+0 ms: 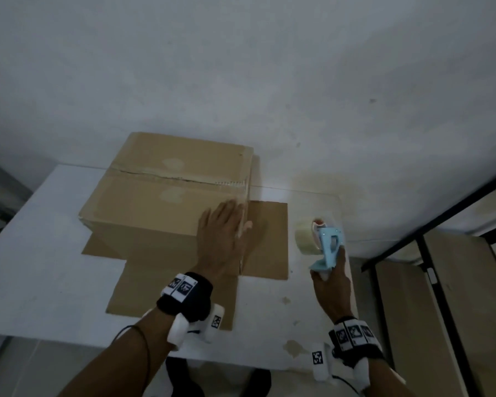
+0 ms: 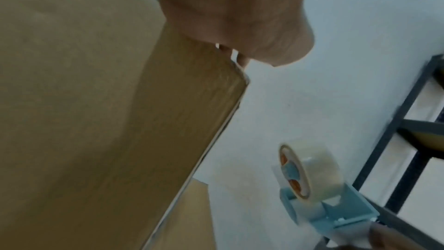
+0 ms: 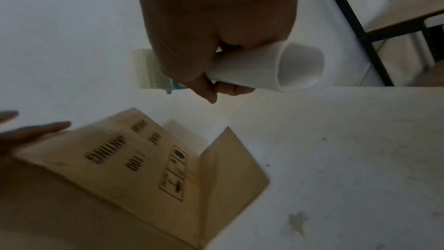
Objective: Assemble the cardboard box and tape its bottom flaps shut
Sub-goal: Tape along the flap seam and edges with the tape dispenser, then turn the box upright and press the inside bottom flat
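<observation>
A brown cardboard box point(image 1: 161, 190) stands on the white table point(image 1: 40, 267) with its closed flaps facing up; clear tape runs along their seam point(image 1: 178, 177). Its other flaps point(image 1: 269, 239) lie spread flat on the table around it. My left hand point(image 1: 221, 233) rests flat, fingers straight, on the box's near right corner; the left wrist view shows the palm point(image 2: 228, 16) over that edge. My right hand point(image 1: 331, 282) grips the white handle point(image 3: 276, 67) of a light blue tape dispenser point(image 1: 328, 245) with a clear roll point(image 1: 305, 237), held off the box's right side.
A black metal rack point(image 1: 430, 253) with wooden boards stands to the right of the table. A white wall rises right behind the box. Yellowish stains point(image 1: 292, 346) mark the table near its front edge.
</observation>
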